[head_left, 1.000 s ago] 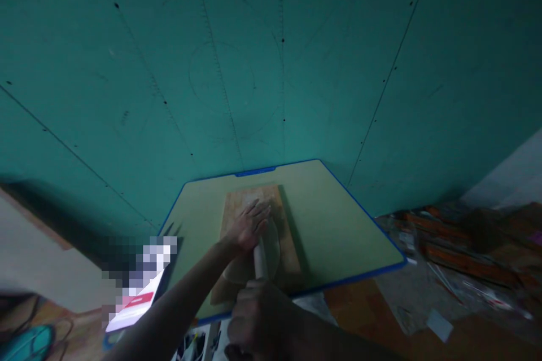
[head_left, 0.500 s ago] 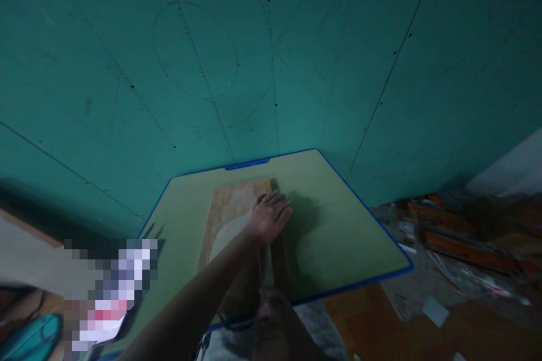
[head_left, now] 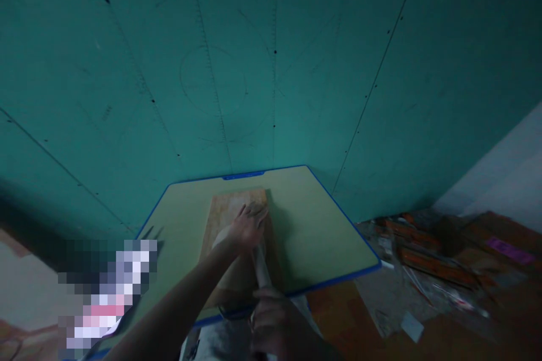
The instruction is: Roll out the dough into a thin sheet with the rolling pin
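Head view: the left hand (head_left: 249, 227) has swung leftward from the board's (head_left: 226, 203) right edge, fingers spread over the rolling pin's (head_left: 261, 271) far end; the right hand (head_left: 271, 316) grips its near end. Dough (head_left: 238, 277) lies left of and apparently under the pin, just below the left fingers, so rolling seems to be crossing back.

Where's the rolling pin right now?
In the head view, the rolling pin is low, near the middle, over the wooden board, running between the left hand and the right hand.
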Action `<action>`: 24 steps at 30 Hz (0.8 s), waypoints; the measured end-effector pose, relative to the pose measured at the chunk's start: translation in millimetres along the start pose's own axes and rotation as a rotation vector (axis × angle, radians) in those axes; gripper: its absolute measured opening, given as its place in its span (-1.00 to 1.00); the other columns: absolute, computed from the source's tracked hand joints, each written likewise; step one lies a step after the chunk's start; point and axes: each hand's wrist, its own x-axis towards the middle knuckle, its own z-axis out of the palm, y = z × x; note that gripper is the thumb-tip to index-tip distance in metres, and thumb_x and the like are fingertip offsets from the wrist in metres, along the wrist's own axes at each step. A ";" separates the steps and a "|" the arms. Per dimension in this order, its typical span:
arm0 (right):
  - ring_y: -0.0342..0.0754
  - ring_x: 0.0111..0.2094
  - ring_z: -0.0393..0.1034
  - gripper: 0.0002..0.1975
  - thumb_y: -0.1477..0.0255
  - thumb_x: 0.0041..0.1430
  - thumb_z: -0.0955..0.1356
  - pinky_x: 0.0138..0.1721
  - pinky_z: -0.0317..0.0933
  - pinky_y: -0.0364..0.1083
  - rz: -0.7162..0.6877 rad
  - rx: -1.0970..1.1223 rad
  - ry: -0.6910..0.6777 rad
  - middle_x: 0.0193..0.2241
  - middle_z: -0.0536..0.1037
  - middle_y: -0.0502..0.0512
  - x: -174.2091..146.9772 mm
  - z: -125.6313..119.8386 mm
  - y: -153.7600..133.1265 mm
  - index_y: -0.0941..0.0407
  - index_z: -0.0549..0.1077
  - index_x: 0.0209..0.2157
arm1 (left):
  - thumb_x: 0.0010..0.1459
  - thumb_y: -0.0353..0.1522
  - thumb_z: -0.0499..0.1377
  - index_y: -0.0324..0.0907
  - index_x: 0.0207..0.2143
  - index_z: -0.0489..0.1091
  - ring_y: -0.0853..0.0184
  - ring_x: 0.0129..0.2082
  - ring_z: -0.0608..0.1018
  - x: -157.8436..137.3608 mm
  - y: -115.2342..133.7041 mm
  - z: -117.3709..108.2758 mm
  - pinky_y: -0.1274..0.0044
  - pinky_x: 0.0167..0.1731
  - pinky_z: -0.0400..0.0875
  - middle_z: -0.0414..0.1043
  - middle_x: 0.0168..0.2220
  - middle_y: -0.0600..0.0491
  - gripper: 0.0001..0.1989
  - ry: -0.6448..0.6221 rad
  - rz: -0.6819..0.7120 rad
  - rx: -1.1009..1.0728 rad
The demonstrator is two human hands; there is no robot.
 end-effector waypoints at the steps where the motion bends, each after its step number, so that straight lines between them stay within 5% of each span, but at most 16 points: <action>1: -0.16 -0.52 0.36 -0.70 0.24 0.06 0.38 -0.05 0.26 -0.06 -0.025 -0.007 -0.020 -0.69 0.43 -0.11 5.3 -4.5 -1.7 0.05 0.36 -0.65 | 0.27 -0.42 -0.04 -0.08 0.17 0.34 0.10 0.29 0.22 -5.3 -6.5 -0.3 0.08 0.25 0.06 0.31 0.23 -0.04 -0.55 -0.011 -0.019 0.009; 5: -0.15 -0.57 0.35 -0.76 0.27 0.01 0.35 -0.33 0.23 -0.09 -0.062 -0.047 -0.115 -0.66 0.51 -0.08 31.6 -22.8 -11.6 0.06 0.38 -0.63 | 0.25 -0.44 -0.07 -0.08 0.24 0.25 0.06 0.34 0.13 -19.4 -20.2 -0.8 0.02 0.25 0.01 0.24 0.27 -0.05 -0.49 -0.035 -0.117 0.011; 10: -0.14 -0.60 0.35 -0.70 0.22 0.08 0.30 -0.45 0.09 -0.08 0.004 -0.072 -0.174 -0.68 0.51 -0.09 48.1 -30.9 -11.9 0.07 0.39 -0.62 | 0.25 -0.45 -0.08 -0.15 0.25 0.23 0.03 0.35 0.08 -17.4 -18.1 2.8 0.03 0.25 0.04 0.18 0.30 -0.07 -0.48 -0.018 -0.065 -0.073; 17: -0.16 -0.61 0.23 -0.68 0.20 0.02 0.38 -0.17 0.16 -0.02 0.052 -0.051 -0.177 -0.71 0.50 -0.08 42.4 -37.1 -1.0 0.08 0.40 -0.66 | 0.17 -0.47 -0.03 -0.24 0.21 0.27 0.09 0.31 0.18 4.9 -17.0 10.0 0.09 0.27 0.05 0.25 0.25 -0.14 -0.46 0.001 -0.028 -0.141; 24: -0.08 -0.35 0.37 -0.81 0.34 0.02 0.39 0.21 -0.03 0.07 0.188 0.247 0.090 -0.63 0.48 -0.09 3.2 -18.5 3.6 0.05 0.40 -0.60 | 0.13 -0.46 0.01 -0.27 0.12 0.40 0.08 0.27 0.23 39.1 19.7 12.3 0.18 0.26 0.08 0.32 0.20 -0.14 -0.51 -0.128 -0.102 -0.110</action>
